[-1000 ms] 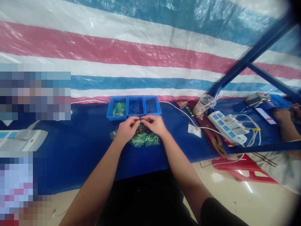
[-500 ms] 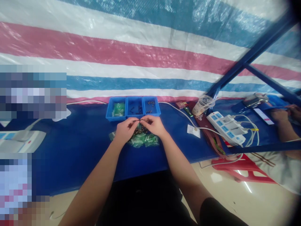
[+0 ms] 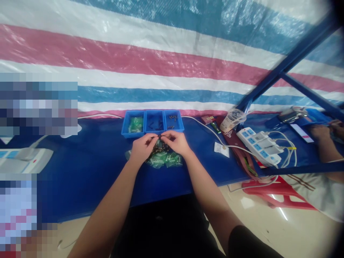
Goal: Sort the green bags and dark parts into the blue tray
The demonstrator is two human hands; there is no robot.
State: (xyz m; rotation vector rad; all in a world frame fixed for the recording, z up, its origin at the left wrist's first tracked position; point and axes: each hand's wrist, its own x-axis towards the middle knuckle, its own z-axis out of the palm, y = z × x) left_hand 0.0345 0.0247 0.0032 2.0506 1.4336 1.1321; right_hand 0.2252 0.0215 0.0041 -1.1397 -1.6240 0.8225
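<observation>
My left hand and my right hand meet fingertip to fingertip just in front of three joined blue bins. Between them is a tiny dark part, pinched by both hands; it is too small to name. Beneath my fingers lies a heap of small dark and brassy pieces. Green-tinted clear packets are spread on the near side of that heap. The left bin holds similar green packets, the middle bin dark slim pieces, and the right bin small metallic pieces.
A blue table runs across. On the right are a white power strip with plugs and cables, a plastic cup, a brown strap-like item and a small white packet. Another person's hand is at far right, above a red stool.
Both hands stay together over the heap, with only slight finger movement. The whole view has shifted very slightly.
</observation>
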